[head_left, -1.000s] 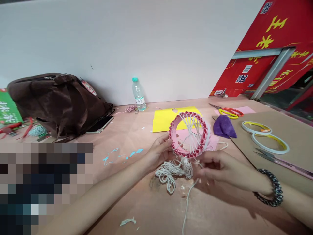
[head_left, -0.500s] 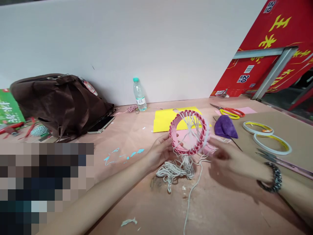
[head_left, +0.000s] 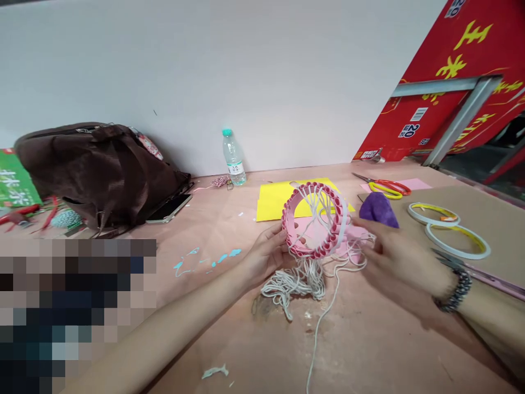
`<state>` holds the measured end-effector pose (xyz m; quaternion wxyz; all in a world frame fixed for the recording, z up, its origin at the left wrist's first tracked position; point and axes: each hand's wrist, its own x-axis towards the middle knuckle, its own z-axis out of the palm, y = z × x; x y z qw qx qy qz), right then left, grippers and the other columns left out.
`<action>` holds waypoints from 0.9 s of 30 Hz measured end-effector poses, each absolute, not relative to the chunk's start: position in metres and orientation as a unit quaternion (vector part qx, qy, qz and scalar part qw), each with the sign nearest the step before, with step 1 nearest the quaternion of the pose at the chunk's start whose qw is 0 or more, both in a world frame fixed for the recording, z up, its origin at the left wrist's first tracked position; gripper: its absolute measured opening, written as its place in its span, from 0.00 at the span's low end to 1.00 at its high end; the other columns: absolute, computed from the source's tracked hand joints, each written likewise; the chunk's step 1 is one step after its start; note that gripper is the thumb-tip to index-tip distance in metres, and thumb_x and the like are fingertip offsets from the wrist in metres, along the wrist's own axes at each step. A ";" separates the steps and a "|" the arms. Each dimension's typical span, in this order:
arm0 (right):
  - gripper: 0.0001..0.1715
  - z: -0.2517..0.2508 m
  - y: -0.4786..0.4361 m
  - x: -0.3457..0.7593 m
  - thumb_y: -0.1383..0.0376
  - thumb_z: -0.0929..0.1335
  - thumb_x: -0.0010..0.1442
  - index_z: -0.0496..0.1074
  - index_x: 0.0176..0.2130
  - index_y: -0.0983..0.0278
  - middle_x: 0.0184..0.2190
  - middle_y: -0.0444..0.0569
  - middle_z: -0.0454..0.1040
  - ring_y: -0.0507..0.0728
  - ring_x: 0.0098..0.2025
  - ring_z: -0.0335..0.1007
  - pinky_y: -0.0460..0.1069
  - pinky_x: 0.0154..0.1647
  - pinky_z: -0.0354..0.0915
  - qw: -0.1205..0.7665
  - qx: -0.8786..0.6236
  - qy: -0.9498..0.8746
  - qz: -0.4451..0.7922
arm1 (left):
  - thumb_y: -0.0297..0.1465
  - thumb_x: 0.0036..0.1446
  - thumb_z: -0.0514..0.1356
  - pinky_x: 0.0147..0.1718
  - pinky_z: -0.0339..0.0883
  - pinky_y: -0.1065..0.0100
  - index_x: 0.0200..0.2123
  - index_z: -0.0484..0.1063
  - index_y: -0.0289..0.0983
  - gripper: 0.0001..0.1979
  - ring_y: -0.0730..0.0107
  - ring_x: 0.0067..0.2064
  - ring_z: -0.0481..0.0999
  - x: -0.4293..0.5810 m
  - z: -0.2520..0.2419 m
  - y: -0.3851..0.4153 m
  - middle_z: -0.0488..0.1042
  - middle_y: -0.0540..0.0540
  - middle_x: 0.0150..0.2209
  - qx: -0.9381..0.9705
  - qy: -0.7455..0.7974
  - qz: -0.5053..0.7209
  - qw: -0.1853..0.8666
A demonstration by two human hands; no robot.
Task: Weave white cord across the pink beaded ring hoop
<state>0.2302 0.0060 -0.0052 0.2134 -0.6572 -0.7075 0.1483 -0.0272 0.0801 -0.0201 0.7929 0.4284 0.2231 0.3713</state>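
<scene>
The left hand (head_left: 264,256) clamps its grip on a pink ring (head_left: 288,225) trailing white cord (head_left: 295,284); the right hand (head_left: 400,257), grip spread, hovers just beside it over the desk (head_left: 229,339).

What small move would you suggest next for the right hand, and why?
Probably the right hand should draw the loose cord clear of the ring: the cord lies heaped beneath it, and the left hand already steadies the ring.

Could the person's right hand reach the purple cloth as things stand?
Probably yes: the right hand is close beside the purple cloth, and nothing seems to lie between them.
</scene>
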 end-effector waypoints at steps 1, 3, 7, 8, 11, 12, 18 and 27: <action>0.31 -0.003 0.000 0.219 0.64 0.63 0.59 0.57 0.60 0.62 0.26 0.47 0.73 0.56 0.26 0.69 0.49 0.26 0.62 0.223 -0.615 -0.719 0.237 | 0.35 0.54 0.63 0.32 0.72 0.67 0.47 0.71 0.36 0.17 0.67 0.33 0.77 -0.028 -0.020 0.080 0.78 0.42 0.38 0.433 0.226 0.365 0.793; 0.29 0.001 -0.012 0.196 0.62 0.65 0.58 0.59 0.58 0.60 0.27 0.45 0.75 0.54 0.25 0.70 0.47 0.25 0.64 0.232 -0.520 -0.701 0.430 | 0.35 0.55 0.62 0.32 0.72 0.67 0.48 0.71 0.36 0.17 0.67 0.35 0.77 -0.028 -0.021 0.080 0.78 0.42 0.39 0.437 0.232 0.357 0.793; 0.19 0.006 -0.014 0.187 0.51 0.64 0.59 0.72 0.33 0.65 0.21 0.45 0.72 0.49 0.19 0.66 0.44 0.20 0.60 0.241 -0.457 -0.632 0.578 | 0.35 0.54 0.62 0.37 0.72 0.66 0.48 0.71 0.36 0.18 0.66 0.36 0.78 -0.028 -0.023 0.080 0.78 0.42 0.40 0.437 0.231 0.362 0.790; 0.21 0.006 -0.009 0.195 0.50 0.64 0.59 0.71 0.30 0.65 0.19 0.44 0.69 0.48 0.17 0.63 0.43 0.19 0.59 0.256 -0.480 -0.623 0.562 | 0.35 0.54 0.62 0.37 0.72 0.65 0.48 0.71 0.36 0.18 0.66 0.36 0.78 -0.028 -0.024 0.080 0.78 0.42 0.40 0.438 0.228 0.364 0.789; 0.22 0.002 0.012 0.230 0.51 0.62 0.60 0.71 0.29 0.65 0.19 0.45 0.68 0.49 0.18 0.61 0.45 0.18 0.57 0.291 -0.611 -0.626 0.388 | 0.34 0.54 0.62 0.37 0.72 0.65 0.48 0.71 0.36 0.18 0.67 0.36 0.78 -0.027 -0.024 0.081 0.77 0.41 0.41 0.435 0.224 0.368 0.790; 0.21 0.001 0.018 0.242 0.53 0.61 0.61 0.72 0.30 0.66 0.21 0.47 0.70 0.51 0.20 0.63 0.46 0.20 0.57 0.278 -0.659 -0.636 0.289 | 0.34 0.54 0.63 0.37 0.72 0.65 0.47 0.71 0.36 0.17 0.67 0.35 0.78 -0.027 -0.024 0.081 0.78 0.42 0.40 0.432 0.226 0.371 0.790; 0.26 -0.003 0.011 0.239 0.66 0.60 0.60 0.62 0.58 0.67 0.36 0.56 0.74 0.59 0.31 0.70 0.52 0.29 0.62 0.226 -0.675 -0.700 0.058 | 0.35 0.52 0.64 0.35 0.72 0.65 0.47 0.71 0.35 0.19 0.66 0.35 0.78 -0.027 -0.023 0.082 0.77 0.41 0.41 0.435 0.232 0.366 0.789; 0.20 0.007 -0.006 0.208 0.53 0.62 0.62 0.71 0.31 0.65 0.20 0.46 0.71 0.51 0.21 0.68 0.45 0.21 0.62 0.281 -0.511 -0.657 0.479 | 0.34 0.54 0.63 0.37 0.72 0.65 0.48 0.71 0.36 0.18 0.67 0.35 0.78 -0.028 -0.026 0.082 0.78 0.42 0.39 0.440 0.217 0.368 0.790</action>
